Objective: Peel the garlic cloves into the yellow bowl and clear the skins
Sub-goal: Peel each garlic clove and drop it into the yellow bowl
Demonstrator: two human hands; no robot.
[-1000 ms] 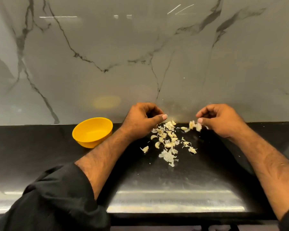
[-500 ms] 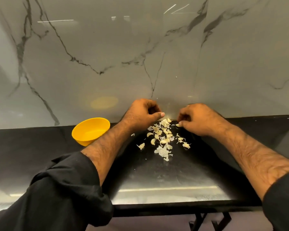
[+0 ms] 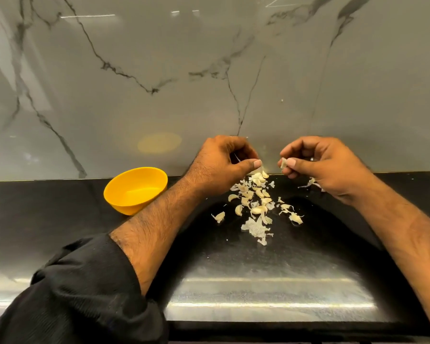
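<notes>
- The surface (image 3: 47,219) is glossy black, with a bright strip of light reflected near its front edge, and it runs straight into a grey marble-look wall (image 3: 134,70) with dark veins.
- Far left, a black sleeve (image 3: 80,289) is pushed up the forearm that reaches in over the surface.
- The yellow bowl (image 3: 135,191) sits on the left, near the wall, and looks empty as far as I can see. It casts a faint yellow reflection on the wall.
- There's open black surface to the left of the bowl and in front of it.
- The left hand (image 3: 224,162) is curled, thumb pressed toward the fingertips right above the pile. Can't tell if it's actually pinching anything.
- The garlic cloves (image 3: 257,192) and loose skins (image 3: 256,227) lie scattered in one patch in the middle, between both hands and well right of the bowl.
- The right hand (image 3: 320,165) is curled too, pinching a small clove piece (image 3: 283,163) between thumb and fingers. A wisp of skin (image 3: 309,182) hangs under it.
- Right of that hand the surface is bare black up to the wall.
</notes>
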